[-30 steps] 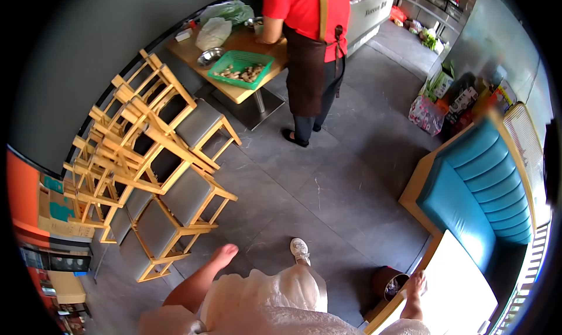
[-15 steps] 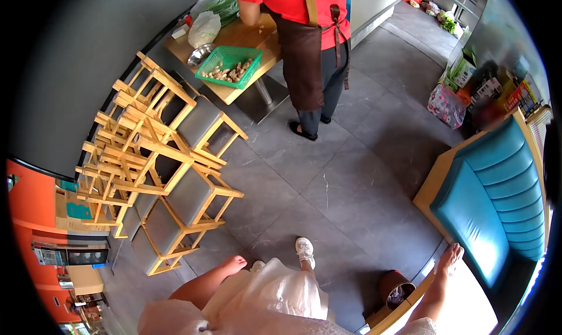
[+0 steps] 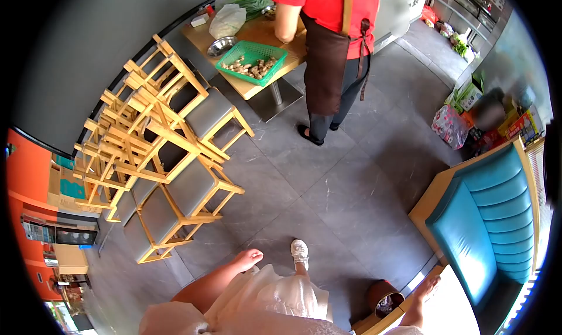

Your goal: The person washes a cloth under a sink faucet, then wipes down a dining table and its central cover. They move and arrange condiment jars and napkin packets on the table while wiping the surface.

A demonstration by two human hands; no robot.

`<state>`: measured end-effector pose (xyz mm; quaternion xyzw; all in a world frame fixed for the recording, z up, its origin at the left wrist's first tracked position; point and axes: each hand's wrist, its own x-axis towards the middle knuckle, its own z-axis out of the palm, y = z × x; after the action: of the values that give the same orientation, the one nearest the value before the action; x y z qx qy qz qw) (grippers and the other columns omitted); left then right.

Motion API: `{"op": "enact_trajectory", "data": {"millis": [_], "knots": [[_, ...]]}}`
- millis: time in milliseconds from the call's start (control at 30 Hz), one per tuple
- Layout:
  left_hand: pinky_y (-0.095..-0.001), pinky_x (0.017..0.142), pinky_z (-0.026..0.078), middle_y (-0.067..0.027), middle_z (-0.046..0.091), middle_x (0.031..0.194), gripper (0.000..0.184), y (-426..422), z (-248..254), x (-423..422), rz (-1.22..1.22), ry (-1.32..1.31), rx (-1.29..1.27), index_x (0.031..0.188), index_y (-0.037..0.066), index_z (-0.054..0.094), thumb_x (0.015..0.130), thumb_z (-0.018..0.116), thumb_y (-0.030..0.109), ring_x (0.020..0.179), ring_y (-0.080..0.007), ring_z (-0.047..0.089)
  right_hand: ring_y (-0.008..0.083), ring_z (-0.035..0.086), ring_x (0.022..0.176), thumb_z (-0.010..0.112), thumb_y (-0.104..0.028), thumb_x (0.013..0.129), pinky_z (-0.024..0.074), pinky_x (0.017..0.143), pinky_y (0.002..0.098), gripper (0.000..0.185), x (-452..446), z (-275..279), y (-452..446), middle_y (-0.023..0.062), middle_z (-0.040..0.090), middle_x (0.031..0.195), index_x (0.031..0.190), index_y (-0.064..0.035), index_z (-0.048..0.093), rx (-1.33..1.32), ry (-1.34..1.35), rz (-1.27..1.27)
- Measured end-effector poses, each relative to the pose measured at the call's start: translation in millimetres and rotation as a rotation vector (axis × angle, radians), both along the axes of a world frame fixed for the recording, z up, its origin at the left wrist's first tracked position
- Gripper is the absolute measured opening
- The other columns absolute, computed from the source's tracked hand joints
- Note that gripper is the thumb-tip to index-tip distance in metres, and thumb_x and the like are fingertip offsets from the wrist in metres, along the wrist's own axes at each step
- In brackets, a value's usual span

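The white-topped counter with a pale wooden edge (image 3: 455, 308) is at the near right, beside the teal padded bench (image 3: 468, 232). The right hand (image 3: 427, 288) is over its left part, fingers extended and holding nothing visible; whether it touches the top cannot be told. A round, dark reddish bin (image 3: 379, 293) with its mouth uncovered stands just left of the wooden edge. The left hand (image 3: 250, 258) is in front of the pale, gauzy clothing (image 3: 263, 297), its fingers curled in a loose fist, with nothing visible in it. At the far left, a person in a red top and brown apron (image 3: 331, 60) stands at a light wooden counter (image 3: 249, 91). On it, a green perforated plastic basket (image 3: 275, 71) holds knobbly brown pieces (image 3: 254, 70), near a round metal bowl (image 3: 222, 46). Stacked wooden chairs with grey seats (image 3: 190, 186) fill the left side.
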<state>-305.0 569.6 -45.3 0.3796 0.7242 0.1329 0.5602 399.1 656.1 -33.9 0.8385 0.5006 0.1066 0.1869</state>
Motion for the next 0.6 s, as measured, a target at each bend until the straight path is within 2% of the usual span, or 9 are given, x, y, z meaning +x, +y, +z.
{"op": "enact_trajectory", "data": {"millis": [100,133,167,200,233,367,433,500,600], "knots": [[-0.0323,0.075,0.047,-0.0088,0.066,0.092,0.032,-16.9,14.3,-1.0,0.031,-0.005,-0.018,0.099,0.010,0.064,0.086,0.057,0.038,0.087,-0.0201,0.062,0.0299,0.036,0.124,0.047,-0.005,0.084,0.0260,0.106,0.0368,0.028,-42.8,8.3,-56.5,0.0173,0.044,0.130,0.109,-0.0011,0.059,-0.196,-0.068,-0.027],[-0.0316,0.074,0.048,-0.0085,0.067,0.090,0.034,-34.7,-4.6,-10.2,0.071,0.003,-0.016,0.097,0.010,0.065,0.083,0.059,0.040,0.086,-0.0197,0.063,0.0318,0.035,0.126,0.045,-0.004,0.084,0.0229,0.108,0.0384,0.032,-19.2,-40.4,-97.7,0.0215,0.044,0.129,0.114,0.0001,0.056,-0.039,-0.029,0.020],[-0.0316,0.074,0.048,-0.0085,0.067,0.090,0.034,-51.6,-15.5,-19.7,0.079,-0.011,0.001,0.097,0.010,0.065,0.083,0.059,0.040,0.086,-0.0197,0.063,0.0344,0.033,0.126,0.041,-0.005,0.085,0.0198,0.110,0.0390,0.033,-48.3,-21.9,-113.8,0.0246,0.045,0.127,0.115,0.0012,0.054,-0.202,-0.024,-0.039],[-0.0312,0.071,0.048,-0.0085,0.066,0.087,0.034,-68.2,-23.8,-28.9,0.147,0.041,-0.036,0.094,0.009,0.065,0.082,0.059,0.040,0.082,-0.0194,0.063,0.0353,0.042,0.118,0.041,-0.009,0.085,0.0300,0.103,0.0389,0.030,-42.4,-40.5,-142.6,0.0231,0.050,0.121,0.110,0.0006,0.056,-0.230,-0.016,0.006],[-0.0308,0.069,0.048,-0.0085,0.066,0.084,0.034,-84.1,-30.6,-36.5,0.216,0.091,-0.079,0.092,0.008,0.065,0.080,0.059,0.040,0.078,-0.0190,0.063,0.0259,0.054,0.099,0.041,-0.012,0.087,0.0438,0.086,0.0341,0.024,-122.2,39.9,-129.7,0.0183,0.057,0.106,0.101,-0.0029,0.059,-0.444,0.050,-0.133],[-0.0317,0.060,0.047,-0.0082,0.064,0.073,0.031,-142.0,-0.3,-66.8,0.412,0.065,-0.177,0.085,0.007,0.065,0.080,0.057,0.036,0.066,-0.0183,0.060,0.0265,0.056,0.101,0.052,-0.017,0.081,0.0441,0.087,0.0368,0.026,-165.6,17.5,-160.3,0.0150,0.059,0.107,0.102,-0.0043,0.060,-0.841,0.173,-0.044],[-0.0273,0.050,0.042,-0.0012,0.056,0.063,0.023,-179.5,16.6,-71.9,0.477,0.057,-0.246,0.076,0.008,0.060,0.084,0.055,0.028,0.057,-0.0127,0.052,0.0268,0.056,0.101,0.058,-0.019,0.077,0.0443,0.088,0.0382,0.029,-180.8,2.8,-141.7,0.0134,0.060,0.107,0.102,-0.0050,0.061,-1.010,0.218,0.045],[-0.0325,0.045,0.040,-0.0047,0.058,0.064,0.021,-222.8,27.9,-68.7,0.683,-0.080,-0.215,0.075,0.011,0.061,0.081,0.052,0.028,0.053,-0.0146,0.053,0.0271,0.057,0.102,0.063,-0.022,0.074,0.0444,0.089,0.0396,0.033,-194.7,-17.3,-92.7,0.0117,0.061,0.107,0.102,-0.0057,0.062,-1.101,0.239,0.144],[-0.0327,0.043,0.040,-0.0040,0.060,0.070,0.015,-292.7,37.8,-40.9,1.084,-0.129,-0.344,0.083,0.013,0.060,0.083,0.053,0.027,0.054,-0.0147,0.054,0.0271,0.055,0.109,0.068,-0.020,0.069,0.0424,0.093,0.0371,0.035,-261.1,-14.9,36.9,0.0109,0.060,0.113,0.103,-0.0100,0.064,-0.856,0.286,0.209]]}}
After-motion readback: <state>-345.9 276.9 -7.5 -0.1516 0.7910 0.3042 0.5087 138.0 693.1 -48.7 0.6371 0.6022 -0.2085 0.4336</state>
